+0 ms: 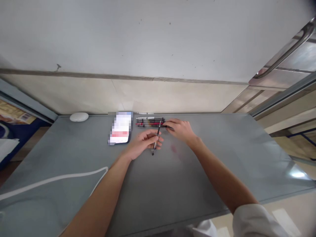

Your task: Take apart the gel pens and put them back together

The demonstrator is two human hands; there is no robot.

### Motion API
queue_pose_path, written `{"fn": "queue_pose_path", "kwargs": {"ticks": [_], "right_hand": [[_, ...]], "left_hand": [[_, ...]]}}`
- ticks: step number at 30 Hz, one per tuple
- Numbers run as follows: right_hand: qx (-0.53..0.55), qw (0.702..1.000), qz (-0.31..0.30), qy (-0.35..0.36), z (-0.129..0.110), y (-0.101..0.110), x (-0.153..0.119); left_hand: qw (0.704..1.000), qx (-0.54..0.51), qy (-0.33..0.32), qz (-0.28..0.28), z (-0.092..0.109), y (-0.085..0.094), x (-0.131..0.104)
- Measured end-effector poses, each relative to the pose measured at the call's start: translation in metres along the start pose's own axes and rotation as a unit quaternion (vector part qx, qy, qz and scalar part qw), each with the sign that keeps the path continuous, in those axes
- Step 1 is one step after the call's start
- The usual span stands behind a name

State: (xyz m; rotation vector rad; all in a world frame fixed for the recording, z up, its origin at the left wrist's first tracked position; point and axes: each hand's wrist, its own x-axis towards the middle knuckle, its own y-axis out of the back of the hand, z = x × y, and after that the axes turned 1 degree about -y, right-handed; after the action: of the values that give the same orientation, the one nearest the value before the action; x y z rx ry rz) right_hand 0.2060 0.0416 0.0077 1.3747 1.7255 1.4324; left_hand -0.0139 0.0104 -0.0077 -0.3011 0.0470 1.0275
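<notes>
A slim black pen (158,131) slants across the fingers of my left hand (144,141), gripped under the thumb with its lower end pointing toward me. My right hand (181,129) is at the right end of a row of pens (148,121). Its fingers are bent and pressed around a dark pen end (169,127), most of which they cover. Several pens lie side by side there, white, black and one red, near the back edge of the table. A white pen (145,113) lies apart behind the row.
Left of the pens, a phone (120,128) with a lit, blurred screen lies on the grey table (158,194). A white oval case (79,117) sits at the back left corner. A white cable (59,178) crosses the left side. Behind stands a pale wall (172,95).
</notes>
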Motion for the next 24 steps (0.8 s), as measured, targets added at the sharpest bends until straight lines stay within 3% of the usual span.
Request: {"fn": "queue_pose_path", "kwargs": {"ticks": [4, 14, 20, 24], "right_hand": [[-0.126, 0.989, -0.048, 0.065, -0.001, -0.004, 0.003], [-0.149, 0.985, -0.022, 0.083, 0.007, -0.006, 0.001], [-0.122, 0.991, -0.015, 0.059, 0.011, -0.003, -0.003], [-0.008, 0.999, 0.035, 0.019, 0.01, 0.002, -0.006]], "left_hand": [[1.0, 0.001, -0.005, 0.005, 0.0, 0.002, 0.0], [1.0, 0.007, -0.001, 0.02, 0.0, 0.001, 0.0], [0.999, 0.027, 0.007, 0.029, 0.005, -0.003, 0.0], [0.996, 0.087, 0.002, 0.037, 0.011, -0.007, 0.002]]}}
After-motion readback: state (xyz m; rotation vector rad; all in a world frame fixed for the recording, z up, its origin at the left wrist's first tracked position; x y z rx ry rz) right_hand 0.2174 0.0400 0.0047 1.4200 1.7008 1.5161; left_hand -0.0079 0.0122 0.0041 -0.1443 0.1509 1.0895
